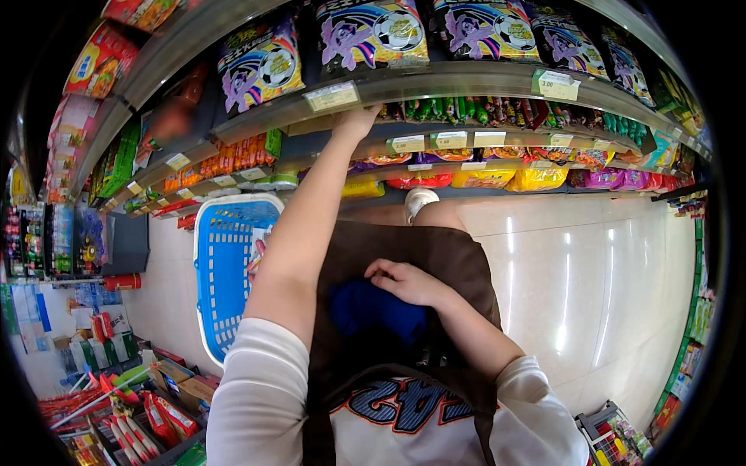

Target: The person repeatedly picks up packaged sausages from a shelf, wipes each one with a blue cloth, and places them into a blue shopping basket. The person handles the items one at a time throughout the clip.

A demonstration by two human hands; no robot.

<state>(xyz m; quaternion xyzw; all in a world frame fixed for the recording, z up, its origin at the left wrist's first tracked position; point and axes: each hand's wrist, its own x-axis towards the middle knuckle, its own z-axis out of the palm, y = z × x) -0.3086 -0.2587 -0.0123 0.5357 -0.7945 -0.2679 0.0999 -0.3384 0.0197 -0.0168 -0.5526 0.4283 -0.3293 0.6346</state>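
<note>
My left hand (355, 121) reaches forward between two shelf boards, below the price-tagged front edge of the upper shelf (454, 86). Its fingers are mostly hidden by that edge, so what they touch cannot be seen. Small green-wrapped snacks (446, 109) lie just to its right on the shelf beneath. Over my lap is a brown apron (408, 239), with a dark blue cloth item (373, 311) on it. Against the blue item rests my right hand (402, 282), fingers loosely bent and holding nothing visible. A blue plastic shopping basket (218, 279) stands on the floor to my left, partly hidden by my arm.
Large snack bags (373, 35) line the upper shelf. Yellow packets (536, 179) fill part of the lowest shelf. Orange packets (239, 156) sit farther left. Boxes and red packets (169, 416) crowd the lower left. A wire rack (612, 434) stands at lower right on the tiled floor (536, 279).
</note>
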